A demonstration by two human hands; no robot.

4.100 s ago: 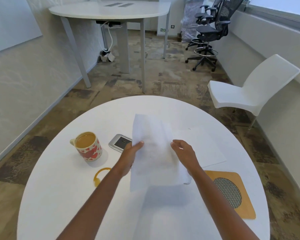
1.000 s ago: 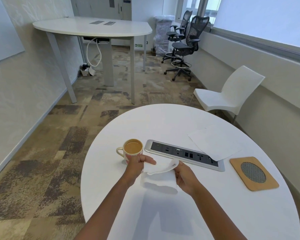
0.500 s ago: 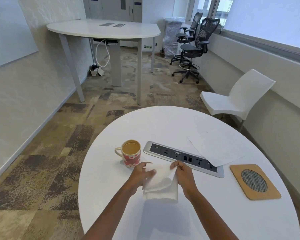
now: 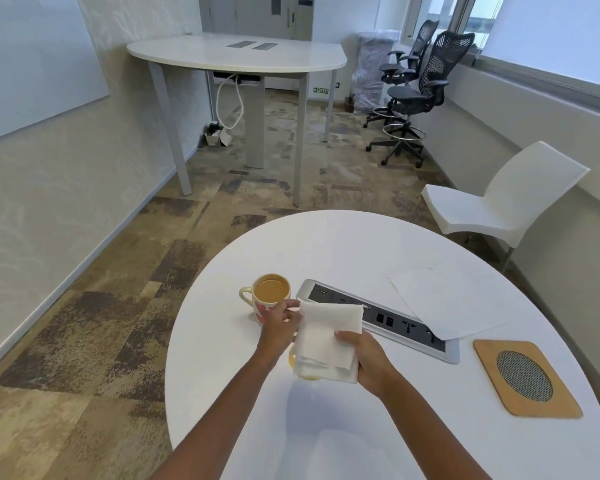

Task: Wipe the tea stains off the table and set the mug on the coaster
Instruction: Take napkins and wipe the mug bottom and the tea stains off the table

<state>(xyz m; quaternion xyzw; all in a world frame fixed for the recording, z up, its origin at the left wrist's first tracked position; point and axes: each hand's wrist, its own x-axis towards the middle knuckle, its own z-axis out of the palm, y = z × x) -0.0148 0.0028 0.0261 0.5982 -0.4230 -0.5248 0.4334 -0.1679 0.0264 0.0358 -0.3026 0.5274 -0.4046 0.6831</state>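
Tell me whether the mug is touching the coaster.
Apart. The head view shows the mug left of the power panel and the coaster well to the right, with bare table between them.

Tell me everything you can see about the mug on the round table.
The mug stands upright on the white table, left of the recessed socket panel. It looks ceramic: pale body with red shapes, a cream handle pointing left, nearly full of milky tea. The left hand, pinching a folded paper towel, hides its lower right side; whether it touches the mug cannot be told. It is not on the coaster.
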